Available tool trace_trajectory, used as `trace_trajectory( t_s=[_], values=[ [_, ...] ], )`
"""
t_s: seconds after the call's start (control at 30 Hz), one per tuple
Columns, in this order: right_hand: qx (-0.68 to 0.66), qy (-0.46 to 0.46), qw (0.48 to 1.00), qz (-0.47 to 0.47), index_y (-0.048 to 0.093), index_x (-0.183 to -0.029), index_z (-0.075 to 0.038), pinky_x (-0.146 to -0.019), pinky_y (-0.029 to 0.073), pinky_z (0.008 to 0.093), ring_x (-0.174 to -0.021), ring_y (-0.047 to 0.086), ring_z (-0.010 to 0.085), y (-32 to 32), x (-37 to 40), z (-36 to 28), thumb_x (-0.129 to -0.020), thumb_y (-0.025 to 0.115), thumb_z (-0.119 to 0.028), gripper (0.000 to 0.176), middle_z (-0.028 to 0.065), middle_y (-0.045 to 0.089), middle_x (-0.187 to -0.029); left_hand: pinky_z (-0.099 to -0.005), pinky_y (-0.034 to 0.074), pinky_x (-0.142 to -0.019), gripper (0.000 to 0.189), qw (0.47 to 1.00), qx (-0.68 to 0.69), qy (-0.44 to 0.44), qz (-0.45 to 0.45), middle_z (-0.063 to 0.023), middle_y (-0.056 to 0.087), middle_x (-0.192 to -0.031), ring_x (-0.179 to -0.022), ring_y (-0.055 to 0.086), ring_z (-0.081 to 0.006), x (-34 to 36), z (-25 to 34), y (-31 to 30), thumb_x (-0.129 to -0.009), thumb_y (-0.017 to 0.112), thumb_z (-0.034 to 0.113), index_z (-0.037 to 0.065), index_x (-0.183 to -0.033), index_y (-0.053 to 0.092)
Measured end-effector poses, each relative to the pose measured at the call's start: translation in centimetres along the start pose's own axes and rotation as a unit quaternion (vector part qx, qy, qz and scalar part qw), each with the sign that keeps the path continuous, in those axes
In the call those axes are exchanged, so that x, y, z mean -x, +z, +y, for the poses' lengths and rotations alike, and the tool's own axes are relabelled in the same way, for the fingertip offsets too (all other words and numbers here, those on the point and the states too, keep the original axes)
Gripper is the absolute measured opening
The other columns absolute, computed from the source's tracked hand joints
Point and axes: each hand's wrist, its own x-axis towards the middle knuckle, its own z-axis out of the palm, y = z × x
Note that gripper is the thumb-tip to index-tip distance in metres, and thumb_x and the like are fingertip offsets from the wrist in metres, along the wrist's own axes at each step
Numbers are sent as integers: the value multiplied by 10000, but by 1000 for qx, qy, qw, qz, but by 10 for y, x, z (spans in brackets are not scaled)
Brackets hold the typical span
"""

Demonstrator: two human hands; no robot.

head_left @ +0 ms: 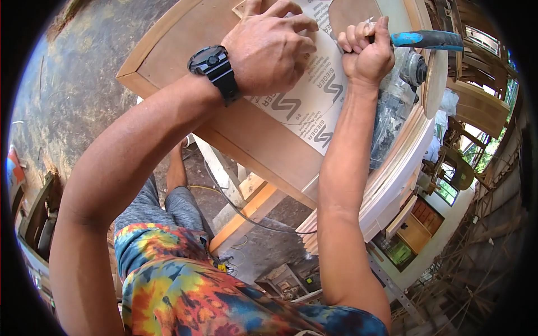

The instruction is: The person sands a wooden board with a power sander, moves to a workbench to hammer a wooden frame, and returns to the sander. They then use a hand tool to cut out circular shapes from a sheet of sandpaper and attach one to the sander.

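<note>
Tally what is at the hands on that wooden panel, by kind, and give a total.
Hands: 2 (left hand pressed on the sheet, right hand gripping the tool)
Blue-handled tool: 1
Printed sheet: 1
Wooden panel: 1
Wristwatch: 1
Total: 6

Print: "SIEGER", repeated on the white sheet (314,98)
Place: under the left hand (269,47), beside the right hand (367,53)

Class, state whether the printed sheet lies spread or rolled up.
Spread: the printed sheet lies flat on the wooden panel under the left hand.
</note>
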Motion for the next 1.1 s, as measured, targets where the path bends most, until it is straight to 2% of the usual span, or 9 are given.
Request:
trace_trajectory(
  t_s=[0.13,0.2,0.4,0.53,0.6,0.77,0.97,1.03,1.1],
  values=[
    [9,7,1000,-19,418,-750,-120,-516,262,291,-510,222,111,-2,-2,0,-1073,464,-369,411,-22,285,-586,-574,301,-1002,100,1000,-26,0,-6,-4,665,-1042,-1117,538,-259,-1,2,-2,-719,678,219,194,-799,731],
    [13,11,1000,-24,417,-751,-118,-515,261,292,-511,222,111,1,-3,1,-1072,465,-368,410,-22,284,-586,-564,302,-1005,94,999,-5,6,36,-1,665,-1039,-1104,538,-256,0,1,1,-720,678,219,193,-794,730],
    [70,-10,997,-18,441,-761,-112,-487,249,292,-493,218,110,2,-3,2,-1060,492,-355,389,-21,288,-586,-549,293,-1009,90,1000,5,4,9,3,669,-1048,-1079,539,-254,-1,-2,-4,-732,664,218,186,-788,727],
    [59,6,998,3,432,-755,-116,-479,246,291,-487,217,106,2,0,0,-1062,488,-340,383,-22,293,-586,-543,297,-991,91,999,11,14,29,3,665,-1029,-1075,541,-255,-1,-3,-1,-737,656,212,183,-792,723],
    [62,9,998,13,426,-752,-118,-481,245,291,-489,215,105,3,2,2,-1064,481,-335,384,-23,293,-586,-535,303,-972,100,1000,-7,16,-2,5,663,-1017,-1071,541,-252,-1,-3,-4,-736,656,213,186,-804,723],
    [49,-2,999,21,425,-754,-120,-487,248,292,-490,213,107,1,4,2,-1068,468,-326,378,-20,294,-584,-529,304,-965,97,999,-8,21,26,2,661,-1034,-1067,545,-247,0,-3,-2,-721,672,217,181,-800,716],
    [59,-6,998,27,424,-748,-119,-491,254,288,-490,217,110,0,7,2,-1070,466,-328,386,-21,292,-583,-543,312,-958,87,999,-31,12,-7,4,657,-1041,-1077,549,-244,0,-3,-1,-723,676,219,184,-795,711],
    [61,-17,997,41,424,-746,-116,-489,254,289,-489,221,111,0,9,5,-1068,471,-332,391,-20,293,-582,-549,317,-958,61,999,-6,32,39,0,650,-1020,-1073,552,-244,1,-5,1,-727,672,216,184,-773,695],
    [64,-27,996,54,425,-744,-113,-488,254,290,-487,225,112,-2,9,8,-1067,475,-336,396,-19,293,-580,-550,316,-962,56,999,-12,25,23,0,647,-1012,-1071,552,-245,0,-4,-3,-725,670,216,183,-767,690]
  ],
)
